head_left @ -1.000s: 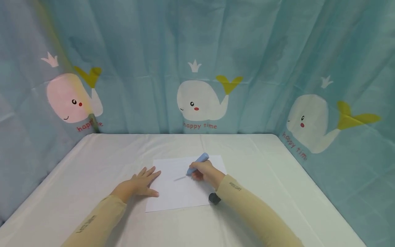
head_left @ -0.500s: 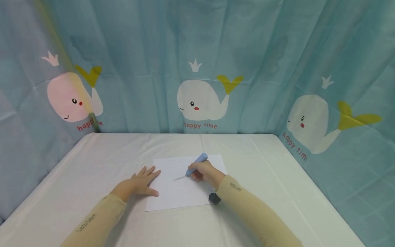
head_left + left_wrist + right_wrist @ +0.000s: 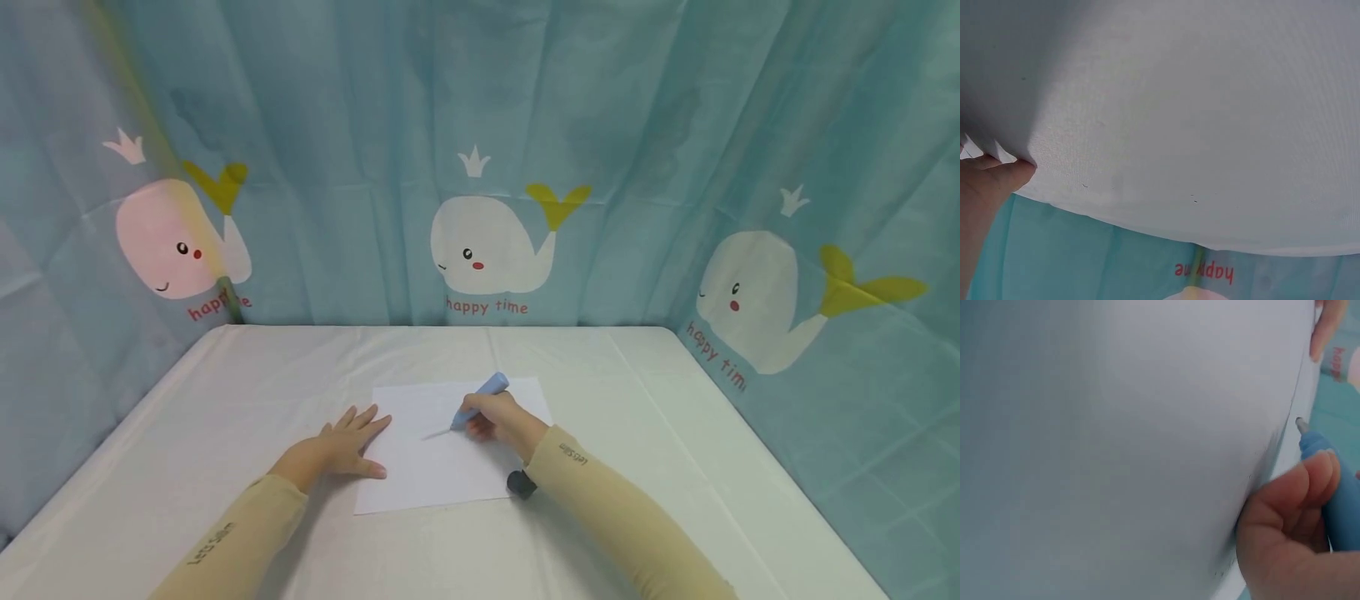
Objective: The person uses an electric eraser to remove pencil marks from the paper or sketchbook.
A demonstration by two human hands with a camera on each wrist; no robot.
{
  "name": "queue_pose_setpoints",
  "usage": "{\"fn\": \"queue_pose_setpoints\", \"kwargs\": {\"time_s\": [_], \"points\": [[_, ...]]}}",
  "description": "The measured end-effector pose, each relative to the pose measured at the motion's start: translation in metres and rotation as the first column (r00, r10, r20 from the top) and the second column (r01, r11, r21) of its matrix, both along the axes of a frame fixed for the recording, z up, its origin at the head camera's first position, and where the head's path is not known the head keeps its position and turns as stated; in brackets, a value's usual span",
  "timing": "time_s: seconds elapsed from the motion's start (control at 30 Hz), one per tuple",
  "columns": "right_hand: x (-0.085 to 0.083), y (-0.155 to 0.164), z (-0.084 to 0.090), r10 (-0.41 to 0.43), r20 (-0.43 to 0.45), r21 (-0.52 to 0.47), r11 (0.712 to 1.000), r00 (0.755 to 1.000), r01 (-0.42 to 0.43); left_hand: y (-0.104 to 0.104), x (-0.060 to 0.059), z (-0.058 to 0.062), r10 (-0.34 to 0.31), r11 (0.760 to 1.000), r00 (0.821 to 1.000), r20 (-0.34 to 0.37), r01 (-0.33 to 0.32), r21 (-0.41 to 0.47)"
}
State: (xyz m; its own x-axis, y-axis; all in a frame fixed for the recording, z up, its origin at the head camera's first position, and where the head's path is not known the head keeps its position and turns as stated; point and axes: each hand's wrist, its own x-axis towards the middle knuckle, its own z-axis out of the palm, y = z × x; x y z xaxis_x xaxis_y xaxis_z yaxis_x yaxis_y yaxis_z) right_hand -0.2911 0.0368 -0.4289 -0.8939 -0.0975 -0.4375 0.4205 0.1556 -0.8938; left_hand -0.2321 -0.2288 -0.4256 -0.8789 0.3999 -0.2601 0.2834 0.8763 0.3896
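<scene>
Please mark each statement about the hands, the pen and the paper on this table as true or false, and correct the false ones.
1. The right hand grips a blue pen. True.
2. The left hand holds a pen. False: it rests flat at the left edge of the paper, holding nothing.
3. The paper lies on a white table. True.
4. The curtain shows cats. False: it shows white whales with "happy time".

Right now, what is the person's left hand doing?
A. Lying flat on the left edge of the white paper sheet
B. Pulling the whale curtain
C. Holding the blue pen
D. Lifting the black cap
A: the left hand lies with straight fingers on the left edge of the white paper sheet, while the right hand grips the blue pen.
</scene>
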Motion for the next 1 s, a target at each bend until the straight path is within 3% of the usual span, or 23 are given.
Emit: {"fn": "queue_pose_setpoints", "kwargs": {"time_s": [0.13, 0.43, 1.0], "points": [[0.0001, -0.0021, -0.0016, -0.047, -0.011, 0.01, 0.999, 0.999, 0.047, 0.0008, 0.0012, 0.0001, -0.003, 1.0, 1.0, 0.005, 0.003, -0.001], [0.0016, -0.0038, -0.0012, 0.001, -0.006, 0.054, 0.999, 1.0, 0.0, 0.0016, 0.0026, 0.0005, -0.002, 1.0, 1.0, 0.0, 0.002, -0.009], [-0.0013, -0.0049, -0.001, -0.013, 0.01, 0.014, 1.0, 1.0, 0.013, -0.0006, -0.0006, -0.0023, 0.0, 1.0, 1.0, -0.004, 0.0, -0.007]]}}
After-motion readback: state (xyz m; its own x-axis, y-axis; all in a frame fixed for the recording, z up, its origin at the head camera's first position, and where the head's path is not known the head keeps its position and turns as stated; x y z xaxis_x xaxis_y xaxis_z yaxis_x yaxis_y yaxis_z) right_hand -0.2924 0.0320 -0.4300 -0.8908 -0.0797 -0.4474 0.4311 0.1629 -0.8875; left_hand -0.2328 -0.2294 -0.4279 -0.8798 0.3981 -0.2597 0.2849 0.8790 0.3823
